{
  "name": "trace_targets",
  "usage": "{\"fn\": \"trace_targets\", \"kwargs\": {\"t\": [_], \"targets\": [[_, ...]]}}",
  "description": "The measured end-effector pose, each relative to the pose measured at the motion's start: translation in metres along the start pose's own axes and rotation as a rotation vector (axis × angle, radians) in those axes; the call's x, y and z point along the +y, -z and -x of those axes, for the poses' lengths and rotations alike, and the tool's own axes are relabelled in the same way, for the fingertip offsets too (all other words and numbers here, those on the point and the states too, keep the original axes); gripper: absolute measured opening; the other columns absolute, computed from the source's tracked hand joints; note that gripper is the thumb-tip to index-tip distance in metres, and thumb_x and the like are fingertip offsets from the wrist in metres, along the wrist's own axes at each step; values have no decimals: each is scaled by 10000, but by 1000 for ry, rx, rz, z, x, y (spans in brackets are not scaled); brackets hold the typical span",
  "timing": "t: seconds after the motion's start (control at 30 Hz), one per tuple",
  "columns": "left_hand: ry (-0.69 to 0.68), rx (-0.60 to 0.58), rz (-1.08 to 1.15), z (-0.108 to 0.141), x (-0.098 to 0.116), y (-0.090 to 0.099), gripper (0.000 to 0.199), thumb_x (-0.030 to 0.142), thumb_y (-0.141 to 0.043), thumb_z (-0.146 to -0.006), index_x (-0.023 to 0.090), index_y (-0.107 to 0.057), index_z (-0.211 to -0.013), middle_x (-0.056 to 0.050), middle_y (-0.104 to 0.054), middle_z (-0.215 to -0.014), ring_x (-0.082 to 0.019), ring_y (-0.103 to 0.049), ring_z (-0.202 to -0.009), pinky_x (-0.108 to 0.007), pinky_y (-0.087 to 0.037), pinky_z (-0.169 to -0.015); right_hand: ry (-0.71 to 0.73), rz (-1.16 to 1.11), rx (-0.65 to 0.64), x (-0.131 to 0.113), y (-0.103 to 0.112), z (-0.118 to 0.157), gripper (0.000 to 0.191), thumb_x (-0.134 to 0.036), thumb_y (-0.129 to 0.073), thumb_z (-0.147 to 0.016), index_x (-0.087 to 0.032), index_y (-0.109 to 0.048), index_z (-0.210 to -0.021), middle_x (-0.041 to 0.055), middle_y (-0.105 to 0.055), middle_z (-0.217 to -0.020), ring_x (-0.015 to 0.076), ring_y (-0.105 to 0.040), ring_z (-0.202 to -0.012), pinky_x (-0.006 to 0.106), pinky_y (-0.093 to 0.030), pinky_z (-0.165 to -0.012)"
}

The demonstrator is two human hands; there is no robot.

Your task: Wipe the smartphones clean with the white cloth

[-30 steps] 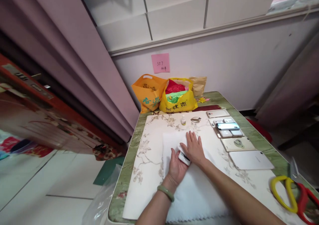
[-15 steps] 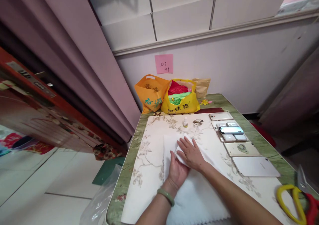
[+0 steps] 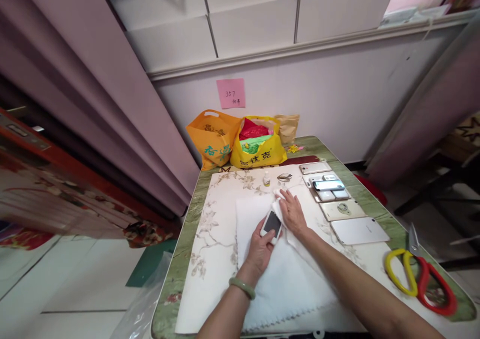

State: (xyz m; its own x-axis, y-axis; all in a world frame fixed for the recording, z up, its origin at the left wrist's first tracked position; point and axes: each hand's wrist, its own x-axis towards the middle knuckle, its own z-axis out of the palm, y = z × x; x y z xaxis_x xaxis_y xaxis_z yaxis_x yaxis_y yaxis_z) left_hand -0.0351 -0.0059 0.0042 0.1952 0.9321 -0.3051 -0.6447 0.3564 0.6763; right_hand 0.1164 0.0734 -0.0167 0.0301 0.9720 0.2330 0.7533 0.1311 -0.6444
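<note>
Gripping white phone [image 3: 272, 223] in left fingers [image 3: 267, 237]; right fingers [image 3: 286, 198], holding cloth [image 3: 288, 281], just beside.

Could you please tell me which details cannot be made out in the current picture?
All in the head view:
Back of the white device: hidden by the left hand.
Palm of the right hand: turned away, hidden by the hand itself.
Label wording on the small bottle: too small.
Upper end of the right arm: cut off by the bottom edge.
</note>
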Motion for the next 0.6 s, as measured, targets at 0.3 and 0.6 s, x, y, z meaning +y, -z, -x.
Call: {"fn": "trace_targets", "kwargs": {"t": [0.3,0.6], "targets": [[-425,-199,-781,9,8,-9,474,118,-611,-732,244,-667,-1186,-124,-536,-1403,-328,-262,-1442,-522,51,-1192,-470,-492,43,-3,47,-16,706,-565,-215,-978,-72,-637,-1255,145,-712,-1111,277,-597,-1162,359,-460,-985],[-568,163,-992,22,-10,10,677,327,-858,-548,181,-605,-1159,-208,-414,-1469,-413,-165,-1446,-543,45,-1172,211,-105,-224,-33,21,24,535,-445,-194,-1018,-241,-563,-1347,34,-475,-1467,215,-287,-1433,477,-152,-1185]]}}
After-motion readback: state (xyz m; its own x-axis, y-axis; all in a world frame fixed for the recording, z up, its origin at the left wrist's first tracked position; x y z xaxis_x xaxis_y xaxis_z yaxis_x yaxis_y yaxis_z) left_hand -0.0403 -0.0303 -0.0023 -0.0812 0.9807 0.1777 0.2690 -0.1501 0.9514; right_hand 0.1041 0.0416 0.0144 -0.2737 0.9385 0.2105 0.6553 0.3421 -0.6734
